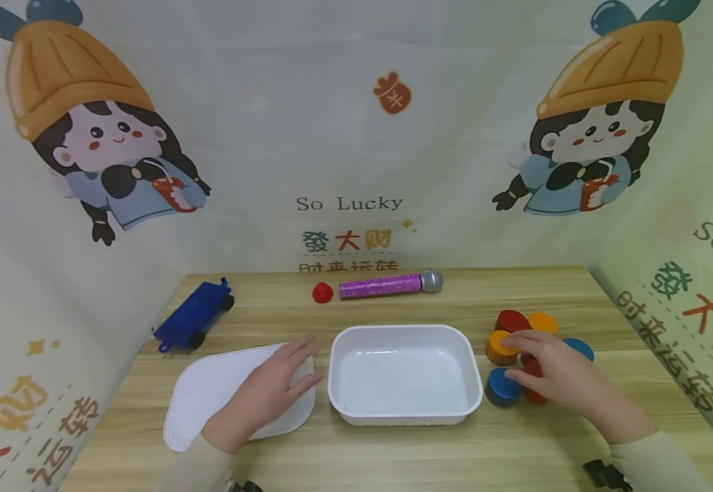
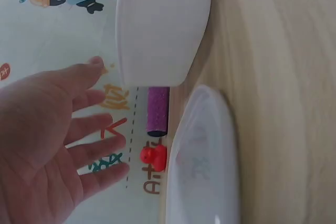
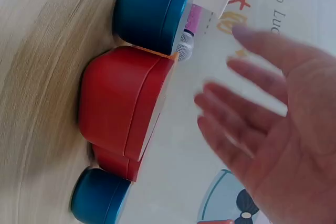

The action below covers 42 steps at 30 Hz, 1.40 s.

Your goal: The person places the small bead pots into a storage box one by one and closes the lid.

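My left hand (image 1: 270,383) hovers over a white lid (image 1: 208,383) lying left of a white rectangular tub (image 1: 405,417). Its fingers are spread and hold nothing, as the left wrist view also shows. On the right, my right hand (image 1: 553,362) is above a cluster of small round tins, fingers relaxed and nothing gripped. Among them are a blue tin (image 1: 504,387), an orange tin (image 1: 501,348), a red tin (image 3: 118,100), and another blue tin (image 3: 100,196). The hand partly covers several tins in the head view.
Behind the tub lie a purple toy microphone (image 1: 387,285) with a silver head and a small red toy (image 1: 323,293). A blue toy wagon (image 1: 193,316) with black wheels stands at the back left. A printed cloth (image 1: 350,137) hangs around the wooden table (image 1: 368,458).
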Motion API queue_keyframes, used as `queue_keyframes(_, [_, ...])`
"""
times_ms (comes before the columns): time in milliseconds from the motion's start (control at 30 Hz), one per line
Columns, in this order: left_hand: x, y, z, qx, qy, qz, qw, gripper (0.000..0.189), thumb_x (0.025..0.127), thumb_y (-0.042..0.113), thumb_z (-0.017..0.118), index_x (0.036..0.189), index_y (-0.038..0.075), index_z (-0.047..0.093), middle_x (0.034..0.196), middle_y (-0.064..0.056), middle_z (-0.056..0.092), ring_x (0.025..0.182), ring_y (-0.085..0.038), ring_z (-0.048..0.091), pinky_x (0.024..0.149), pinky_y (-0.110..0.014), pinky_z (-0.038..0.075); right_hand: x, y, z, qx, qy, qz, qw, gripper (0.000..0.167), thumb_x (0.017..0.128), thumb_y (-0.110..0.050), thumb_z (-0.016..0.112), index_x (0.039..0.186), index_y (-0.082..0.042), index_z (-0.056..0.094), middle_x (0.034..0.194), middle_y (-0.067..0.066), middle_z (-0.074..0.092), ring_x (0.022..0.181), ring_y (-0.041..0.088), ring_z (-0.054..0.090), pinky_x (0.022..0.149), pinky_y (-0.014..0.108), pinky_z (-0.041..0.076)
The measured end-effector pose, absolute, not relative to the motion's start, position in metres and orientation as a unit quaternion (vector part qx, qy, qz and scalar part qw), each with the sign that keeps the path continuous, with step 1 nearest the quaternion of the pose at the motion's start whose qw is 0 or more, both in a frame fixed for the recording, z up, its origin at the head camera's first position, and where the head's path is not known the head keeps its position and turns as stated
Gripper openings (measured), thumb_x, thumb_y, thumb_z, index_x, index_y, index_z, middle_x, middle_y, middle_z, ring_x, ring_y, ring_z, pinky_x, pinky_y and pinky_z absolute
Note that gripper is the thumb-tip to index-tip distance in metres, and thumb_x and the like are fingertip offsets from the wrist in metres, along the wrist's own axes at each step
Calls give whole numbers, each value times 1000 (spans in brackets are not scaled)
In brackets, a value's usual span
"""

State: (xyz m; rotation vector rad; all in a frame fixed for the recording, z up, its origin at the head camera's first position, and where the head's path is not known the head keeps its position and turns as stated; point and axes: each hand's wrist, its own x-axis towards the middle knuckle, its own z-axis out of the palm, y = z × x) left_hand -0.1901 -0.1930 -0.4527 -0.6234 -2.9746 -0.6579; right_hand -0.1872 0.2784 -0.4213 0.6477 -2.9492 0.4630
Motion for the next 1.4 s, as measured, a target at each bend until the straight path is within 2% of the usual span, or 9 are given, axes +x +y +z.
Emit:
queue_keyframes(133, [-187,-185,-459,-240,-942,-233,25,52,100,35,68,145,12,59,157,-12,50,145,-34,48,118,-53,43,-185,279,-424,246,-955,163,-10,40,85,-32,85,119,-13,75,125,11,71,110,30,65,94,52,59])
queue_keyframes(233, [-186,-182,-461,-259,-936,-235,38,48,99,32,71,141,12,63,155,-11,53,143,-33,50,116,-51,45,-183,281,-427,257,-952,162,-26,40,83,-34,87,118,-18,76,126,6,71,115,31,63,96,53,58])
queue_keyframes(533, [-187,-182,-453,-271,-940,-206,24,49,99,35,70,140,10,62,156,-7,53,143,-31,51,115,-51,46,-182,283,-434,272,-949,155,-22,42,76,-30,92,115,-20,78,126,8,72,116,37,62,96,60,56])
queue_keyframes(800, [-192,-183,-449,-276,-940,-201,7,49,98,38,71,138,11,62,156,-7,52,143,-31,49,116,-52,45,-182,285,-440,263,-952,154,8,36,77,-24,92,111,-20,79,119,5,74,112,33,63,96,63,52])
queue_keyframes(1033, [-192,-182,-451,-268,-941,-209,-2,50,98,39,71,139,12,62,156,-4,52,145,-30,48,117,-52,44,-181,288,-436,281,-943,172,40,36,76,-25,93,110,-21,79,116,-2,75,108,25,66,92,50,59])
queue_keyframes(1167, [-193,-182,-450,-265,-941,-209,-5,51,97,39,72,140,12,62,157,-6,51,145,-31,47,117,-52,44,-182,287,-426,281,-940,188,46,36,78,-22,91,112,-18,79,119,0,73,108,25,68,91,46,62])
queue_keyframes(1400, [-192,-181,-447,-263,-943,-206,-3,51,96,37,74,139,12,63,156,-5,52,145,-30,48,117,-52,44,-189,278,-409,286,-932,215,54,38,79,-15,90,114,-12,78,123,5,71,105,25,68,82,36,64])
